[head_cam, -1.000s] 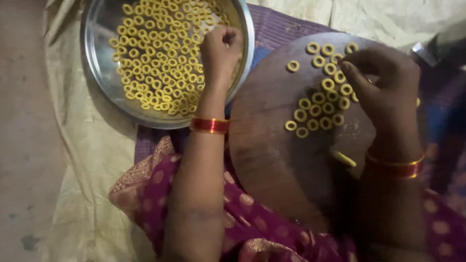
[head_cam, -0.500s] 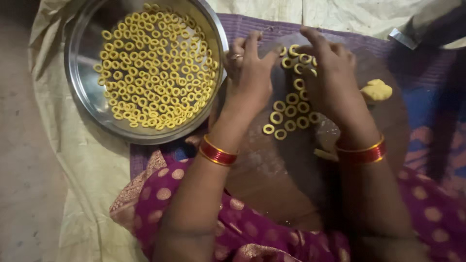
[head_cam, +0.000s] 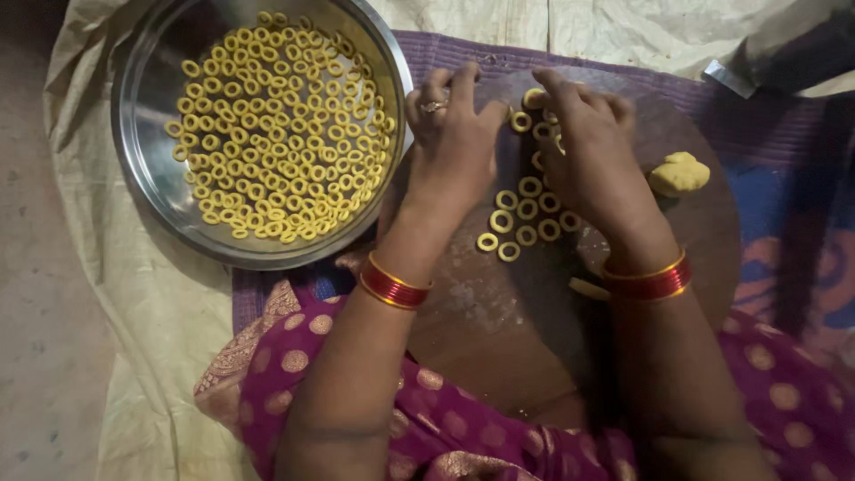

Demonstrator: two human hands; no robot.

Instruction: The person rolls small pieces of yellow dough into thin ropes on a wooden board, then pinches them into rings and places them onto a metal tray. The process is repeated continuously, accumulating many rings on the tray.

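Small dough rings (head_cam: pixel 521 218) are lying clustered on the round wooden board (head_cam: pixel 695 240), between both hands.

They are looking soft and easily squashed, so lifting by the outer edge seems safest. The left hand (head_cam: pixel 454 147) and right hand (head_cam: pixel 588 151) are curling, fingertips meeting over the top rings; whether either is pinching one, I cannot tell. A steel bowl (head_cam: pixel 147 191) of rings is sitting just left.

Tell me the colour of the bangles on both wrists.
Red with gold edges, on the left wrist bangles and right wrist bangles; head view.
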